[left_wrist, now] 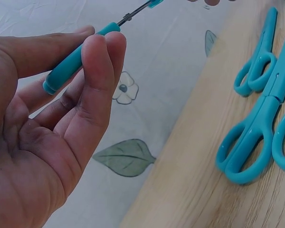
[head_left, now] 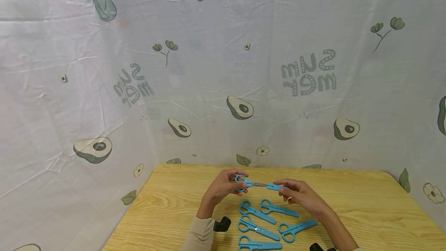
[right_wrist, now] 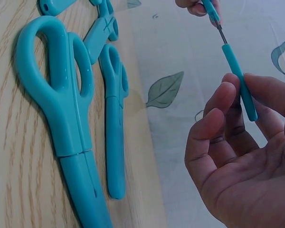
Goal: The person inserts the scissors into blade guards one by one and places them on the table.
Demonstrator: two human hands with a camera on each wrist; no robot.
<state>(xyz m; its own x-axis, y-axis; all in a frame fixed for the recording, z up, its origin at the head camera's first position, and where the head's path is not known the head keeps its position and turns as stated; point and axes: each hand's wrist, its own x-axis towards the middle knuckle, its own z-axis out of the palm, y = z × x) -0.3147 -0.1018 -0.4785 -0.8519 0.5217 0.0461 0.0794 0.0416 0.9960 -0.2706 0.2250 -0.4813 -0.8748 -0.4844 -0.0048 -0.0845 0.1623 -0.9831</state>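
Above the table, my left hand (head_left: 223, 184) pinches the blue handles of a pair of scissors (head_left: 248, 183) between thumb and fingers. The metal blades point right, and their tips sit inside a blue blade cover (head_left: 273, 187). My right hand (head_left: 300, 195) pinches that cover by its far end. Bare metal shows between handle and cover. In the left wrist view the scissors handle (left_wrist: 69, 66) lies between thumb and fingertips; in the right wrist view the cover (right_wrist: 240, 80) is held the same way.
Several capped blue scissors lie on the wooden table (head_left: 167, 204) below my hands: one pair (head_left: 278, 208) at the back, one pair (head_left: 296, 229) at right, and others stacked at left, including a pair (head_left: 259, 245) at the front. A printed curtain (head_left: 216, 134) stands behind the table.
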